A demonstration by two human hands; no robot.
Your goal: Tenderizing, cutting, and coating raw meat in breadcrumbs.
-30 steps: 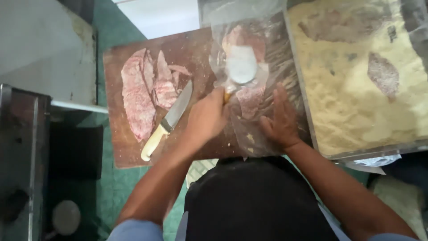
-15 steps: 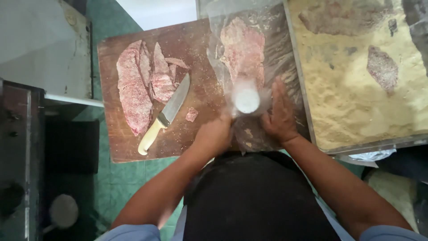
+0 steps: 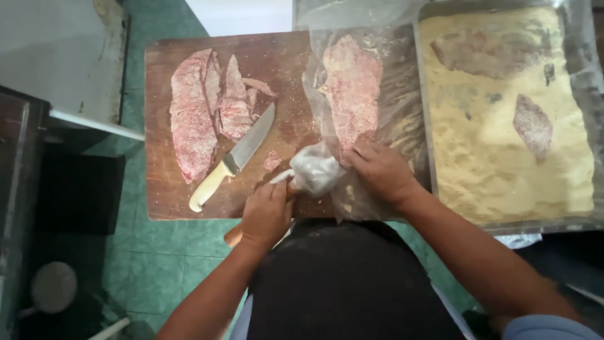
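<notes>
Wooden cutting board [image 3: 189,201] carries sliced meat, a knife [image 3: 236,157] and plastic sheet [image 3: 390,101] covering a flattened cutlet [image 3: 352,94]. Right hand [image 3: 380,170] presses flat on the sheet at the board's near edge; beside it, left hand [image 3: 267,214] has its fingers closed around a plastic-wrapped mallet [image 3: 311,173].

Bare board [image 3: 286,132] lay open just beyond the left fingers [image 3: 267,195]; the knife [image 3: 233,157] and, seemingly, a scrap [image 3: 272,161] crowded their left.

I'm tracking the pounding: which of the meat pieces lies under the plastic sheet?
The long flattened pink meat slice at the board's right end, touched by the right hand; the other slices lie uncovered.
</notes>
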